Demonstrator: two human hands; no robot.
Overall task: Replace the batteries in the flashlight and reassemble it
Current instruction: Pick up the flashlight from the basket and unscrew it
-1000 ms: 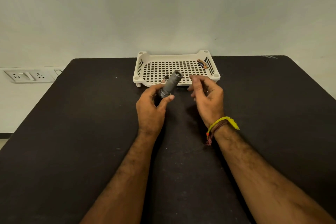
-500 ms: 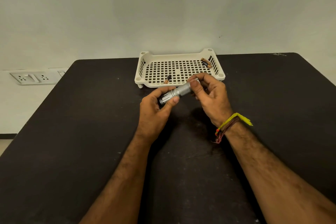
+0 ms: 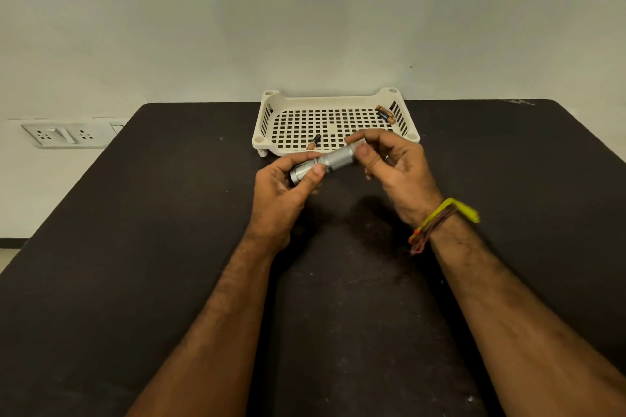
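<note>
Head view. A silver flashlight [image 3: 325, 164] is held in the air between both hands, just above the black worktop [image 3: 135, 247] and just in front of the tray [image 3: 267, 101]. It lies nearly level, its wider head end low at the left and its knurled barrel rising slightly to the right.

The left hand [image 3: 281, 193] grips the head end, its thumb across the near side and its fingers [image 3: 298, 157] curled round the far side. The right hand [image 3: 393, 166] pinches the tail end of the barrel between thumb and forefinger; its remaining fingers are loosely curled below. Whether the tail cap is seated cannot be told, as the fingertips cover that end. A yellow band [image 3: 450, 210] with brown threads circles the right wrist.

The cream tray, with perforated floor and slotted walls, stands at the far edge of the worktop, close to the wall [image 3: 305, 10]. One battery [image 3: 314, 141] lies near its front edge, left of centre. Two batteries [image 3: 385, 113] lie together in its far right corner, touching or nearly touching each other.

A white socket plate [image 3: 64, 135] is mounted on the wall to the left of the worktop.
</note>
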